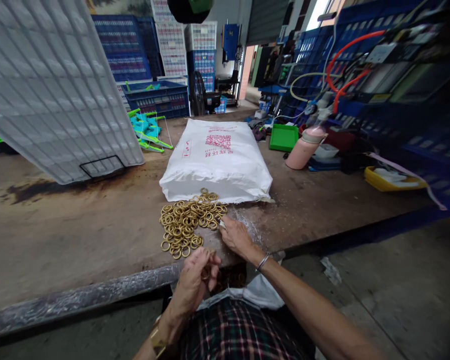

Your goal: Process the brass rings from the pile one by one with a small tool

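A loose pile of brass-coloured rings (182, 222) lies on the wooden table in front of a white woven sack (217, 165) with red print. My left hand (197, 275) is curled just below the pile, near the table edge, and a brass ring shows between its fingers. At the pile's right side my right hand (237, 236) has its fingers closed together by the rings. Something small, pale and dark, shows at its fingertips; I cannot make out what it is. Below the edge, between my hands, more rings lie in a dark, partly hidden opening by a white bag (266, 290).
A tall white crate (60, 90) stands at the left, near turquoise and green plastic parts (148, 130). To the right are a green tray (284, 137), a pink bottle (305, 150) and a yellow tray (393, 180). Orange hoses (332, 67) hang above.
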